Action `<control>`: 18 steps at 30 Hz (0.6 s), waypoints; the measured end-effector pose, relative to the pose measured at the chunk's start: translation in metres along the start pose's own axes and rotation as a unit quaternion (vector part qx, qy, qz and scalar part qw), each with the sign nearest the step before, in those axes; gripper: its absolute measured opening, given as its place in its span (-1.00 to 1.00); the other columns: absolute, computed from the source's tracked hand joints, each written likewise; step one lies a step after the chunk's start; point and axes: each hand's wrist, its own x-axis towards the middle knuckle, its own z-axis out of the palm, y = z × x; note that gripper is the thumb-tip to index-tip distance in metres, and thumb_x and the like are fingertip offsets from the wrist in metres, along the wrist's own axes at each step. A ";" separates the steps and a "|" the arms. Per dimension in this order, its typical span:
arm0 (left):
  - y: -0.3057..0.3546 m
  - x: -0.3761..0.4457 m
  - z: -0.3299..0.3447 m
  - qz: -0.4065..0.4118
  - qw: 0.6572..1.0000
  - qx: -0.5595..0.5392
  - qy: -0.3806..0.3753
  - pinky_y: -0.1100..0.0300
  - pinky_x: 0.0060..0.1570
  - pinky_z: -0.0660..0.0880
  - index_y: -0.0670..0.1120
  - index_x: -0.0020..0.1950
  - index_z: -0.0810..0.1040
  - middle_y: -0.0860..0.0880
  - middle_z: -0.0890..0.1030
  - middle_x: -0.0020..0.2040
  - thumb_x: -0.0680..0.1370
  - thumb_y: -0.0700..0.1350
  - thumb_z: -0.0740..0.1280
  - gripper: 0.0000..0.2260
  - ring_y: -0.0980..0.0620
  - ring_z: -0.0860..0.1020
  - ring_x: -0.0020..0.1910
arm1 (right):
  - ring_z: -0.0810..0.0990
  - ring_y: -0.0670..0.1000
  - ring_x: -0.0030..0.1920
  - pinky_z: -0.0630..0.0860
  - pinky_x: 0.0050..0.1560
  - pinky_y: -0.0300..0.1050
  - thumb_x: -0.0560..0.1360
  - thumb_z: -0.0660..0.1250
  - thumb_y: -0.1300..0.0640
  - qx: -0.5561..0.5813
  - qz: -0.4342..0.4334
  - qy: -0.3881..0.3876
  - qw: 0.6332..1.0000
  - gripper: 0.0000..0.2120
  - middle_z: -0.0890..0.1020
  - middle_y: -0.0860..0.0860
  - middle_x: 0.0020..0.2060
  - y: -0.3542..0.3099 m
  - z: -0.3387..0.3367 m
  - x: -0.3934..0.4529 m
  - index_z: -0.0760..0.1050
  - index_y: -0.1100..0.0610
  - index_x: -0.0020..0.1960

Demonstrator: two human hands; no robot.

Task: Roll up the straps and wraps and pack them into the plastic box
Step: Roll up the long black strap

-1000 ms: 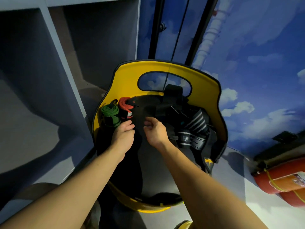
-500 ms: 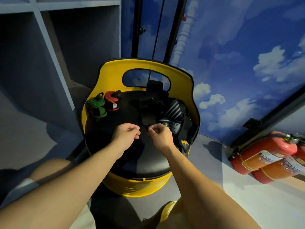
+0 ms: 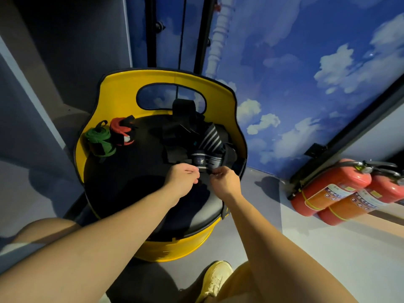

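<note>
Both hands are held close together over the right part of a black seat cushion (image 3: pixel 122 189). The left hand (image 3: pixel 182 179) is curled, fingertips drawn toward the thumb, at the near edge of a dark strap; whether cloth is actually pinched cannot be told. The right hand (image 3: pixel 224 182) is seen pinching the near end of that strap (image 3: pixel 207 170) between thumb and forefinger. The strap leads back into a loose pile of black and striped wraps (image 3: pixel 196 138), heaped on the far right of the cushion against the yellow chair back (image 3: pixel 122 92). On the far left of the cushion a rolled green wrap (image 3: pixel 99 139) is set touching a rolled red wrap (image 3: pixel 120 131) to its right. No plastic box can be made out. Two red fire extinguishers (image 3: pixel 341 191) are lying on the floor at right, against a wall painted with sky and clouds (image 3: pixel 306 73). A yellow shoe (image 3: pixel 216 278) is seen at the near edge.
</note>
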 end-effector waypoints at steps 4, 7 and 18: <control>0.000 0.024 0.035 -0.025 0.999 -0.006 -0.019 0.19 -0.15 0.55 0.03 -0.05 0.68 0.00 0.71 -0.13 0.52 -0.18 0.41 -0.89 0.02 0.67 -0.11 | 0.61 0.14 0.15 0.47 0.02 -0.15 0.56 0.30 0.15 -0.024 0.026 0.021 0.999 -0.76 0.67 0.07 0.12 0.014 -0.022 0.025 0.60 0.10 0.19; -0.003 0.041 0.058 -0.044 0.999 -0.003 -0.025 0.23 -0.11 0.51 -0.03 0.08 0.71 0.03 0.69 -0.11 0.52 -0.16 0.44 -0.84 0.02 0.64 -0.08 | 0.61 0.15 0.13 0.51 0.02 -0.12 0.54 0.28 0.16 -0.036 0.048 0.028 0.998 -0.73 0.68 0.09 0.13 0.030 -0.029 0.042 0.60 0.09 0.21; -0.012 0.076 0.110 -0.100 0.992 0.075 -0.003 -0.13 0.02 0.65 -0.06 -0.34 0.53 -0.19 0.69 -0.10 0.46 -0.13 0.55 -0.74 -0.20 0.68 -0.05 | 0.58 0.13 0.24 0.45 0.10 -0.21 0.56 0.23 0.28 -0.025 0.052 -0.014 0.998 -0.63 0.64 0.08 0.23 0.052 -0.025 0.059 0.53 0.15 0.35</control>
